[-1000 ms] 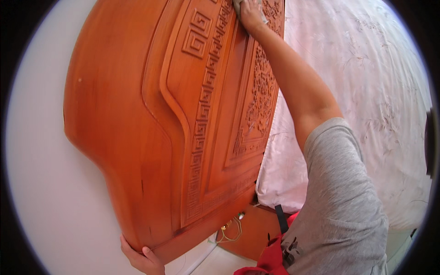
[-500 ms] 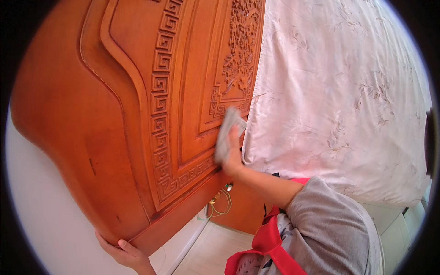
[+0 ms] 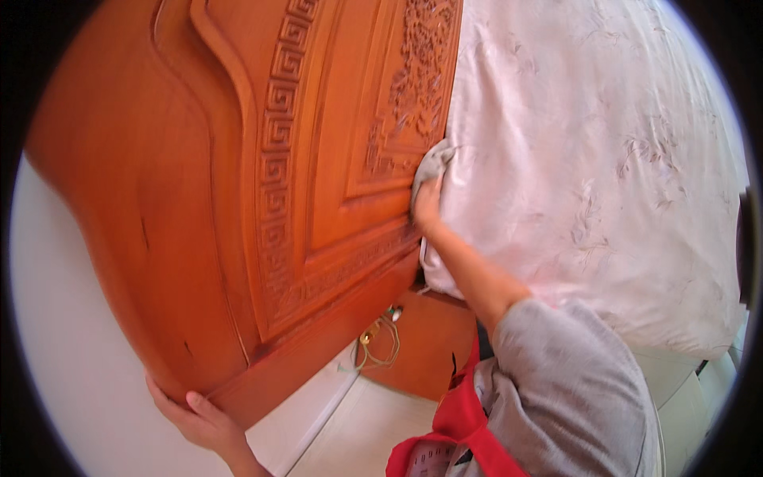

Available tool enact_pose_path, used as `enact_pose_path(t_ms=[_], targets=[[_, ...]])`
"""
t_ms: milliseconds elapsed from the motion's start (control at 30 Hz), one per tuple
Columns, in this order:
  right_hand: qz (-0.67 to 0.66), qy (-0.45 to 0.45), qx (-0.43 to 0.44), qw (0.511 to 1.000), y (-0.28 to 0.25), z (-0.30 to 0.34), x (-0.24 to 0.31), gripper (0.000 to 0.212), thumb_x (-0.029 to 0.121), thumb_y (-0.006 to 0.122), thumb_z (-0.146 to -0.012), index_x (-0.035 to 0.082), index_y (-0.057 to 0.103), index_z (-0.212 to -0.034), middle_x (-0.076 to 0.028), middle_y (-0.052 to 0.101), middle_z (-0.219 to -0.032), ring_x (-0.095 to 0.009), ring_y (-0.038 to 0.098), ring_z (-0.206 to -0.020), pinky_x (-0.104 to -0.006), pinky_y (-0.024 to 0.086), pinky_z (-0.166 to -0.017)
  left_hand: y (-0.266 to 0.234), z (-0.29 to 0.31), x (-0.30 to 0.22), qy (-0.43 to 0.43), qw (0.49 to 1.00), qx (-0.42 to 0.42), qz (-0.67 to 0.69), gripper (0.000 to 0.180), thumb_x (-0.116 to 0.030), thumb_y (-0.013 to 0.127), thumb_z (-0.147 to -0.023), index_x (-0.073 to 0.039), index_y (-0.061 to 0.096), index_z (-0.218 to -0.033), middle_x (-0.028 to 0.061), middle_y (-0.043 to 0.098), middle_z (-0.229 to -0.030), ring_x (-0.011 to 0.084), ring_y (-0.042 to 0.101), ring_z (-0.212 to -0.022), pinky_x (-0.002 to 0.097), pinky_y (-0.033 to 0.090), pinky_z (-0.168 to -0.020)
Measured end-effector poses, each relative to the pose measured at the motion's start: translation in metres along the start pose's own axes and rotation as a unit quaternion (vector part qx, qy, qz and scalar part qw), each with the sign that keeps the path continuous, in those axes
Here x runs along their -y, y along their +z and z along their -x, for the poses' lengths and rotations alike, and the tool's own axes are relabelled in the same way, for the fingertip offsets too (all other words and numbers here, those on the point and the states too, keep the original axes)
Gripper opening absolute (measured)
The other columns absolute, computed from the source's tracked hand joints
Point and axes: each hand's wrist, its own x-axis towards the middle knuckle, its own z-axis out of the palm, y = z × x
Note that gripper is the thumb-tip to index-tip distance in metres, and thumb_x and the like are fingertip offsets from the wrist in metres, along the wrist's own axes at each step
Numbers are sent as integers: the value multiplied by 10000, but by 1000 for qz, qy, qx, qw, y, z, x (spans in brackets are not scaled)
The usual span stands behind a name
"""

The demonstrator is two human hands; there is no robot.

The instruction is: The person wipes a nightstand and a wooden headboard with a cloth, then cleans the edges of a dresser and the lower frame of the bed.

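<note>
A: Left of your right hand?

B: Headboard; bedsheet on its right. Cloth grasped in that hand, where they meet. Your left hand clasps the headboard's lower corner. Suggest: press cloth flat, avoid snagging bedsheet.

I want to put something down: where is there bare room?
Bare: the bedspread right of the right hand, and the pale floor between wall and red garment. Crowded: where the headboard meets the bedspread, at that hand's cloth; the headboard's lower corner, held by the left hand; around the looped cord.
</note>
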Motion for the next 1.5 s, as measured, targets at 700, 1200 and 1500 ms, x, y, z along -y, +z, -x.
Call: enact_pose_path(t_ms=[700, 1200, 1500], targets=[[-14, -212, 240, 947, -16, 225, 173, 583, -36, 505, -717, 87, 372, -1271, -145, 286, -1333, -358, 280, -1238, -388, 252, -1034, -13, 10, -4, -7, 998, -56, -31, 459, -432, 344, -914, -137, 400, -1262, 66, 509, -1200, 242, 521, -1046, 374, 473, -799], [20, -190, 201, 961, -39, 189, 97, 491, -81, 522, -618, 91, 516, -1079, -131, 465, -1109, -343, 384, -1065, -395, 314, -940, 5, 11, 8, 19, 995, -75, -65, 489, -444, 340, -911, -127, 405, -1277, 64, 466, -1268, 224, 481, -1119, 337, 413, -897], [164, -27, 203, 965, -80, 142, -33, 443, -65, 502, -658, 45, 456, -1085, -162, 475, -1044, -358, 431, -1013, -367, 352, -895, 1, 7, -1, 19, 999, -47, 9, 424, -343, 375, -928, -96, 403, -1271, 74, 473, -1245, 215, 486, -1091, 305, 407, -882]])
